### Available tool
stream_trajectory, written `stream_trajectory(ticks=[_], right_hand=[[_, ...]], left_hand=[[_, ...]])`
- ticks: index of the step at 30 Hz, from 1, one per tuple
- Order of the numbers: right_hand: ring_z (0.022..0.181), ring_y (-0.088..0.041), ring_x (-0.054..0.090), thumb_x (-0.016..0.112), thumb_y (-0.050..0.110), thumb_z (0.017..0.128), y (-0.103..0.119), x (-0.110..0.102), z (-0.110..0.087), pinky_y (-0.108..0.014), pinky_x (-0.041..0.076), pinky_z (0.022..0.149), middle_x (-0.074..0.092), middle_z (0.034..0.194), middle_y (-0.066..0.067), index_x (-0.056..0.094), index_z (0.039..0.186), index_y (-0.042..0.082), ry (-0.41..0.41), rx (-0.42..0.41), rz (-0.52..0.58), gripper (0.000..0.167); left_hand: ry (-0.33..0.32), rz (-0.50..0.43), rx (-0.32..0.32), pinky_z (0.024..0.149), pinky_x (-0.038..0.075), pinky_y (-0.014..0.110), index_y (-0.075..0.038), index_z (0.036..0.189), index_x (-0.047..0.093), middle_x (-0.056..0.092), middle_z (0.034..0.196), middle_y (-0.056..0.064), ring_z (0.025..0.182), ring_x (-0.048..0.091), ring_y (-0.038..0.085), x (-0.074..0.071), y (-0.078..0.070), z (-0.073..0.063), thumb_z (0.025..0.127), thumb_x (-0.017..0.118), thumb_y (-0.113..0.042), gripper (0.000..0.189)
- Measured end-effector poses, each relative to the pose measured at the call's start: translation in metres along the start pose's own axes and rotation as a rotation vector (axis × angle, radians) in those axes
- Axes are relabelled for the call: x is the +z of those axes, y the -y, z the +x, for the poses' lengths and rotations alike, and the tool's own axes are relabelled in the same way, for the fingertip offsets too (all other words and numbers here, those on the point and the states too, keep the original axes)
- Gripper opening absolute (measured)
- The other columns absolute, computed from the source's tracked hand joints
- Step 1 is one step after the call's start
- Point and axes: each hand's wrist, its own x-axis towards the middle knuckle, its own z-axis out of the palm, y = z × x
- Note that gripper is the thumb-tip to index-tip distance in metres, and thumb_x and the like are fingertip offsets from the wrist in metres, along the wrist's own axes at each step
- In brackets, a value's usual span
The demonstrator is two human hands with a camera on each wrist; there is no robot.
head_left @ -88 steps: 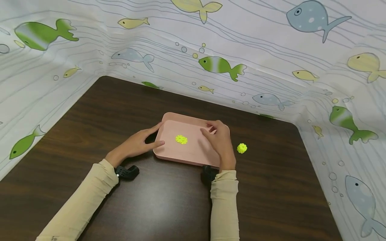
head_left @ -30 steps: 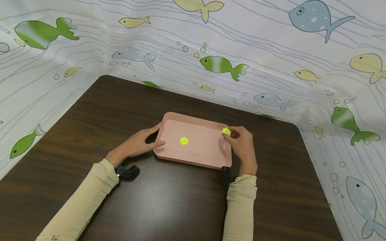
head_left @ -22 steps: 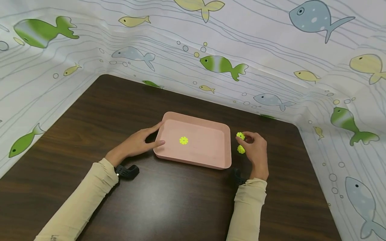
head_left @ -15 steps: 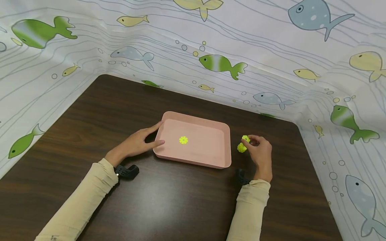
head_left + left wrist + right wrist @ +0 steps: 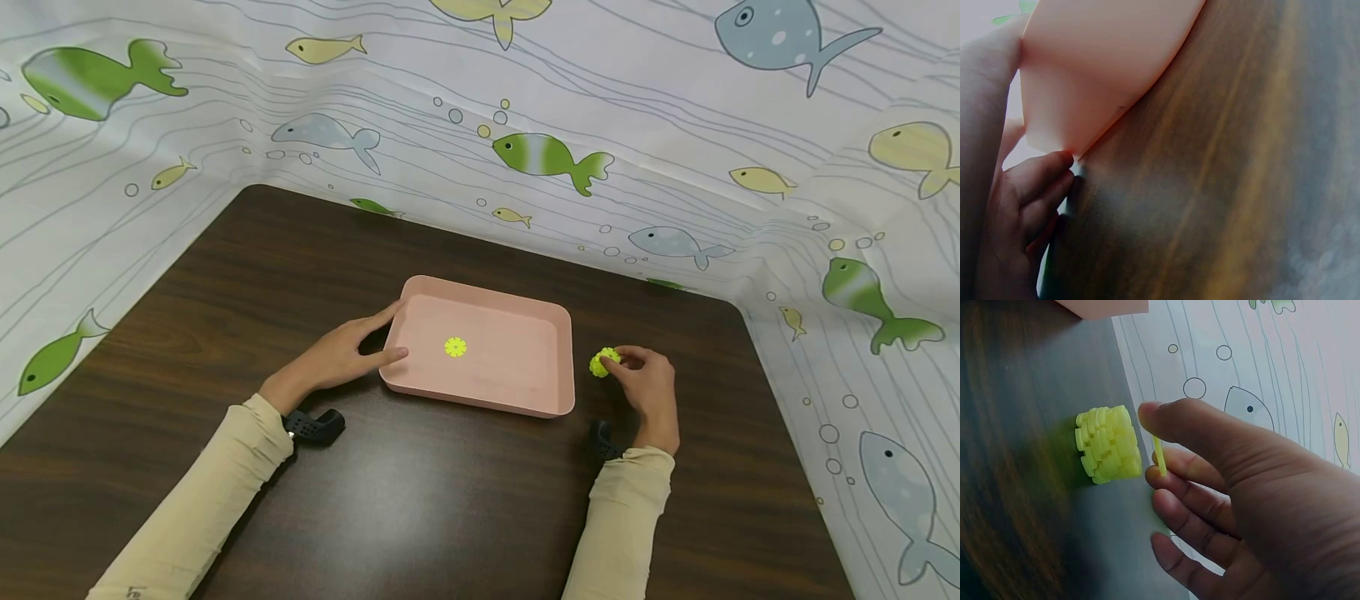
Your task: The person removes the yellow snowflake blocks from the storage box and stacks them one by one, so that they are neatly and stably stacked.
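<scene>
A shallow pink tray (image 5: 517,358) lies on the table. One yellow notched plastic disc (image 5: 455,347) rests inside it, left of the middle. My left hand (image 5: 337,354) holds the tray's left end, thumb over the rim and fingers at the far left corner; the left wrist view shows fingertips (image 5: 1063,159) against the tray wall (image 5: 1079,94). Right of the tray, my right hand (image 5: 648,383) pinches another notched disc (image 5: 1159,456) between thumb and fingers. Just below that disc stands a stack of yellow discs (image 5: 1108,445), a small gap apart in the right wrist view.
The dark wooden table (image 5: 442,500) stretches around the tray. White fabric (image 5: 420,83) printed with fish rises along its back and sides. Black straps (image 5: 318,427) sit at both wrists.
Two discs lay in the tray at first; my right hand took one, carried it rightward past the tray's edge and lowered it to the stack. My left hand stayed on the tray.
</scene>
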Motion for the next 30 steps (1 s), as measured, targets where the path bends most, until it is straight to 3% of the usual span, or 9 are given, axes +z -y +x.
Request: stream_trajectory(ticks=[30], right_hand=[[0.098, -0.031, 0.061, 0.077, 0.023, 0.095, 0.0002, 0.0032, 0.0021, -0.025, 0.048, 0.073, 0.068, 0.112, -0.023, 0.071, 0.123, -0.006, 0.048, 0.042, 0.0, 0.041]], left_hand=[[0.004, 0.006, -0.009, 0.118, 0.026, 0.067, -0.035, 0.167, 0.015, 0.024, 0.17, 0.007, 0.154, 0.027, 0.039, -0.0003, -0.0002, -0.0009, 0.1, 0.06, -0.059, 0.085]])
